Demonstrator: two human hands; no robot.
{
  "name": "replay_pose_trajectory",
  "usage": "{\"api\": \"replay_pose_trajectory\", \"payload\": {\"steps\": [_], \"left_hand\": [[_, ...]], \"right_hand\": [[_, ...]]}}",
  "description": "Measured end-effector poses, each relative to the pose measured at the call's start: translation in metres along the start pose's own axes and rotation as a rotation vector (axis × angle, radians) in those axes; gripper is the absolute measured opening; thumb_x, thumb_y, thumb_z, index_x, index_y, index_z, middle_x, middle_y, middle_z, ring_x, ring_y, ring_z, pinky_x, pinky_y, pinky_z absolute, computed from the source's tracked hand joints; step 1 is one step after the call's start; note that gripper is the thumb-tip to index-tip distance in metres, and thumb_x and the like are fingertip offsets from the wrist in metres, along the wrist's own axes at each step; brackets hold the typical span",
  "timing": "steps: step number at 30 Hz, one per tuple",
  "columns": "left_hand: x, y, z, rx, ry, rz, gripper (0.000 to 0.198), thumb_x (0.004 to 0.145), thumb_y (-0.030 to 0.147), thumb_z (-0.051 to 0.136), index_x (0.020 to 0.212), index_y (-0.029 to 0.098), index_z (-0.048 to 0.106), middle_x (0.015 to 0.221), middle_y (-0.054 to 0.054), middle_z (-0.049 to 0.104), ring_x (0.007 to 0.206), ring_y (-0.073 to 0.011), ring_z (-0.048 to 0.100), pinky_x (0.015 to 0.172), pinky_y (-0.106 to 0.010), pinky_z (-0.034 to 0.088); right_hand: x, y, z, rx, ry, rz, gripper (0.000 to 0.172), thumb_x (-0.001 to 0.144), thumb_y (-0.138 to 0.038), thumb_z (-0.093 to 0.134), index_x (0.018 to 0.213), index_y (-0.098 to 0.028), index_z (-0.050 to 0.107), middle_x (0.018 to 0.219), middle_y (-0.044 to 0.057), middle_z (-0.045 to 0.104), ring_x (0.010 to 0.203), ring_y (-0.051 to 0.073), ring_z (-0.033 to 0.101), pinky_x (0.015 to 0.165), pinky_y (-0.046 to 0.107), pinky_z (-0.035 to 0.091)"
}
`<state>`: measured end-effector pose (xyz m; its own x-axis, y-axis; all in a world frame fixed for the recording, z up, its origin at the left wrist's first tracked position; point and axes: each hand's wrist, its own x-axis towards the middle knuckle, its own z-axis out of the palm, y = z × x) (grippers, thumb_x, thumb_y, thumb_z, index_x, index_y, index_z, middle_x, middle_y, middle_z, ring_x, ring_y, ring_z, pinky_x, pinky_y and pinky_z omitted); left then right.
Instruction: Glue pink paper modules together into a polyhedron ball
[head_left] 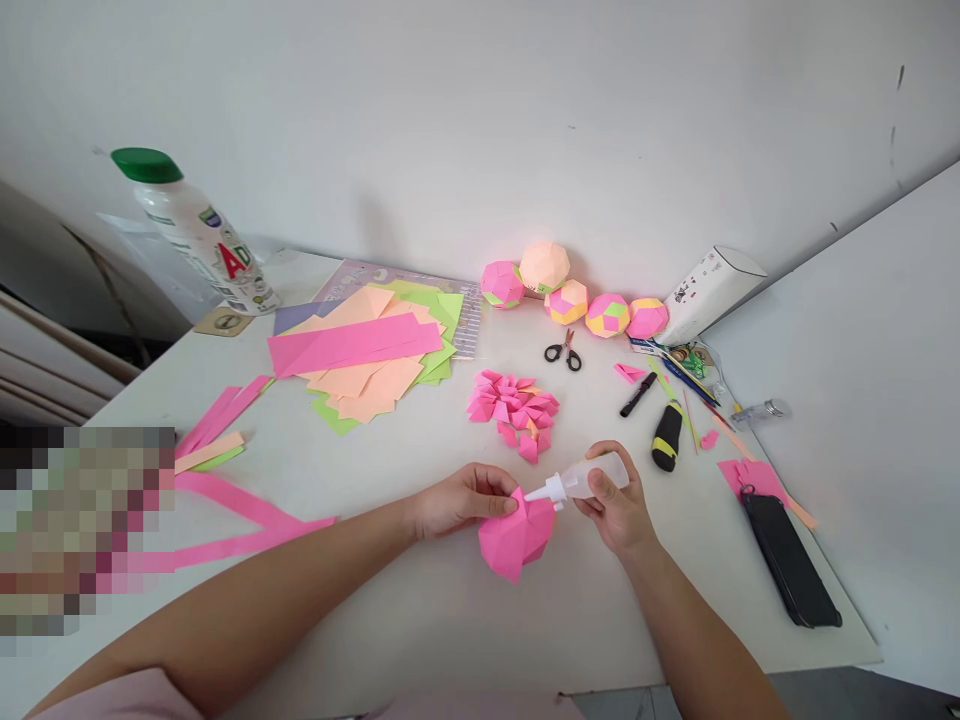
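Observation:
My left hand (469, 502) pinches the upper edge of a pink folded-paper ball (510, 545), partly built, low over the white table. In my right hand (619, 505) is a clear glue bottle (592, 476) with a white nozzle, tilted so that its tip meets the paper near my left fingertips. Whether glue is coming out is too small to see. Just beyond the ball lies a pile of folded pink paper pieces (514, 400), with a few orange bits among them.
Finished paper balls (546, 268) line the wall. Scissors (564, 352), a black marker (638, 394), a box cutter (667, 437) and a black case (791, 560) lie to the right. Left are coloured sheets (360, 345), pink strips (247, 505) and a tall white bottle (202, 240).

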<state>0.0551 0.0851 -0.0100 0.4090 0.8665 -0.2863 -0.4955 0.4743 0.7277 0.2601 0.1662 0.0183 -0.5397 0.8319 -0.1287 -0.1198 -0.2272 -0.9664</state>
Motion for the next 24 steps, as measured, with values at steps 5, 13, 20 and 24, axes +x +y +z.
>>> {"api": "replay_pose_trajectory", "payload": {"steps": [5, 13, 20, 24], "left_hand": [[0.0005, 0.0008, 0.0001, -0.018, 0.000, 0.001, 0.019, 0.063, 0.029, 0.078, 0.071, 0.014, 0.069, 0.070, -0.002, 0.065, 0.064, -0.0128, 0.056, 0.060, -0.025, 0.041], [-0.0005, 0.0022, 0.0006, -0.011, -0.012, -0.001, 0.019, 0.064, 0.030, 0.078, 0.071, 0.014, 0.069, 0.070, -0.002, 0.065, 0.064, -0.0130, 0.057, 0.060, -0.025, 0.042], [-0.0009, 0.0039, 0.0019, 0.017, -0.047, -0.013, 0.018, 0.063, 0.028, 0.078, 0.071, 0.015, 0.071, 0.066, -0.001, 0.065, 0.061, -0.0115, 0.055, 0.059, -0.023, 0.040], [-0.0006, 0.0029, 0.0009, 0.017, -0.061, -0.019, 0.018, 0.064, 0.028, 0.078, 0.073, 0.015, 0.071, 0.068, -0.002, 0.065, 0.062, -0.0118, 0.056, 0.060, -0.023, 0.041]], "right_hand": [[-0.0013, -0.0030, 0.0003, -0.017, -0.028, -0.002, 0.035, 0.072, -0.047, 0.070, 0.085, -0.025, 0.047, 0.046, -0.011, 0.031, 0.040, 0.006, 0.023, 0.040, 0.019, 0.021], [-0.0025, -0.0060, 0.0015, -0.032, -0.036, 0.006, 0.037, 0.071, -0.049, 0.070, 0.084, -0.024, 0.046, 0.049, -0.010, 0.038, 0.041, 0.006, 0.025, 0.039, 0.019, 0.021], [-0.0012, -0.0031, 0.0035, -0.009, -0.016, -0.021, 0.037, 0.070, -0.050, 0.070, 0.085, -0.025, 0.047, 0.047, -0.011, 0.032, 0.040, 0.006, 0.024, 0.040, 0.020, 0.022], [-0.0014, -0.0032, 0.0043, -0.001, -0.019, -0.028, 0.037, 0.070, -0.049, 0.070, 0.085, -0.025, 0.047, 0.048, -0.011, 0.034, 0.040, 0.006, 0.026, 0.039, 0.019, 0.024]]}}
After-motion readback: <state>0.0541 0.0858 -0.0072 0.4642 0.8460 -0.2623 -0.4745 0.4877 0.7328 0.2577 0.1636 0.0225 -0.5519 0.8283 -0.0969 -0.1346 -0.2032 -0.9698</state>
